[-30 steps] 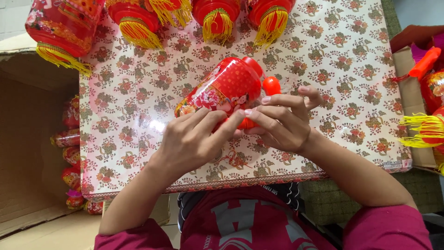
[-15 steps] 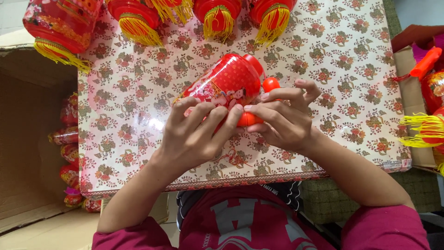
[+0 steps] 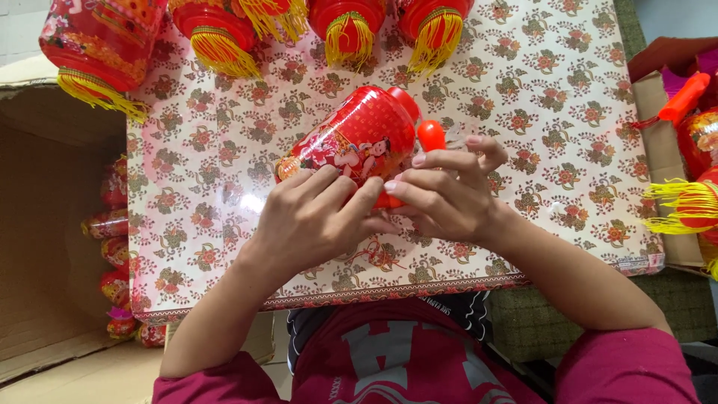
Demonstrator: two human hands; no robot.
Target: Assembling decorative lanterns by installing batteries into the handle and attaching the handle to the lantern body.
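Here, both hands grip a red lantern (image 3: 351, 142) lying tilted on the flowered tablecloth (image 3: 568, 150): the left hand (image 3: 314, 217) curls over its near end, the right hand (image 3: 449, 194) pinches beside a small red knob (image 3: 431, 135). More lanterns (image 3: 217, 30) line the far edge.

lantern: the red lantern (image 3: 351, 146) has tipped up a little since a second ago, and more of its printed side now shows above the fingers
left hand: the left hand (image 3: 314, 217) has slid up; its fingers now lie over the lantern's near end
right hand: the right hand (image 3: 449, 194) has closed in; its fingertips now meet the left's
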